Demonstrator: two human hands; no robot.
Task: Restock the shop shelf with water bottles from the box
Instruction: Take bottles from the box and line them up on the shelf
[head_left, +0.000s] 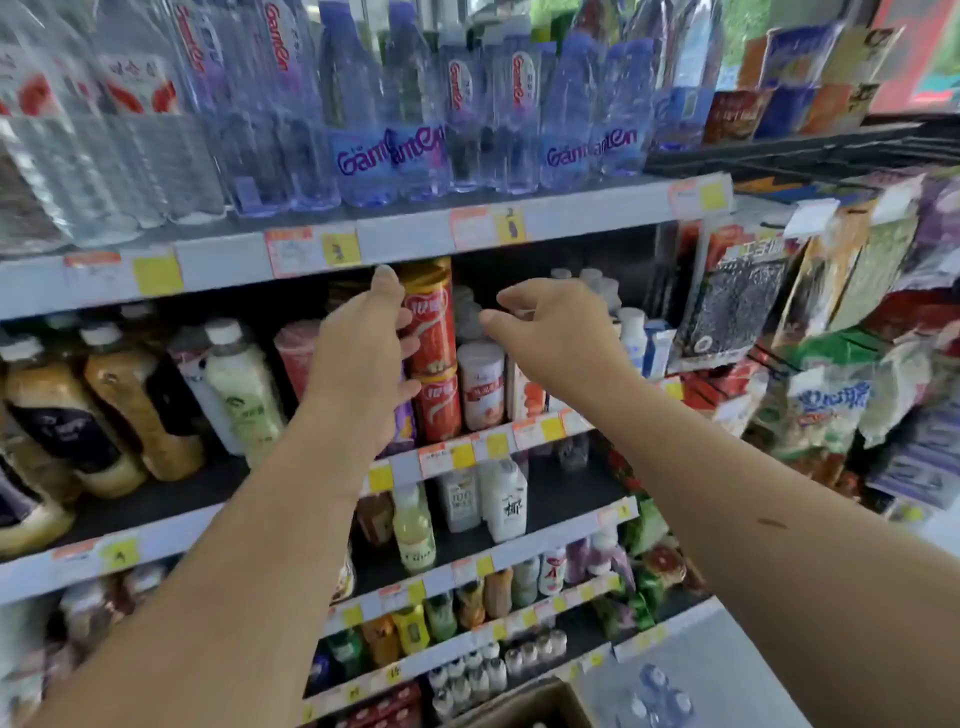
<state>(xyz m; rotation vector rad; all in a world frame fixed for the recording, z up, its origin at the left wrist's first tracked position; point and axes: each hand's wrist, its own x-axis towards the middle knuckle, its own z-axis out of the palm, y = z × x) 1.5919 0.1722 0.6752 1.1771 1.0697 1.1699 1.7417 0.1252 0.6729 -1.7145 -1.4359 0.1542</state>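
Clear blue-tinted water bottles (395, 135) with purple lettering stand in rows on the top shelf (405, 228). Both my arms reach up in front of the second shelf, just below them. My left hand (363, 353) is spread with relaxed fingers in front of stacked red cans (431, 332) and holds nothing. My right hand (545, 327) hangs with loosely curled fingers, empty. The cardboard box (524, 701) shows at the bottom edge, and a shrink-wrapped pack of water bottles (654, 696) lies on the floor beside it.
Milk-tea bottles (104, 405) fill the second shelf at left. White bottles and cartons (483, 384) stand behind my right hand. Snack bags (831, 364) hang on a rack at right. Lower shelves hold small drinks (467, 670).
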